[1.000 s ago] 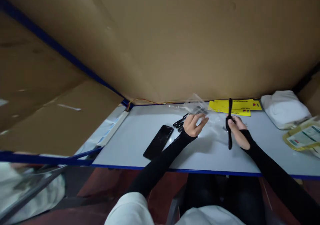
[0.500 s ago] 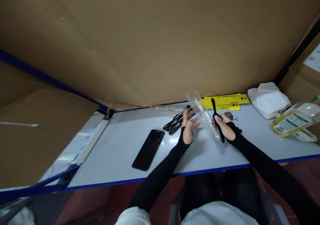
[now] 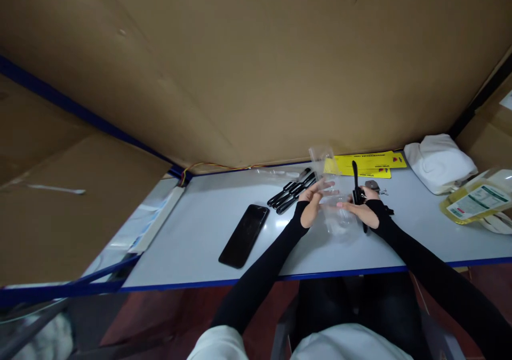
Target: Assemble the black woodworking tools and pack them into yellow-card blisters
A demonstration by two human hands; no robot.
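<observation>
The right hand [image 3: 367, 206] is closed around the middle of a black tool [image 3: 355, 176]. The tool is above the table [image 3: 192, 242], with one end pointing to the back wall [image 3: 256, 72] and the other to the person. The right thumb sticks out toward the other hand.

The left hand [image 3: 312, 202] has its fingers spread apart. They are at a thin, clear bag [image 3: 339, 224] that is between the two hands. It is hard to tell if the left fingers touch the bag.

Just beside the left hand, more black tools [image 3: 286, 196] lie in a bunch. Nearer the person is a black phone [image 3: 244, 236], lying flat. Yellow cards [image 3: 368, 162] lie at the back, partly on top of each other. A small gray part [image 3: 372, 185] is just behind the right hand. Over on the right are a white cloth [image 3: 438, 162] and a bottle [image 3: 476, 202] of yellow liquid.
</observation>
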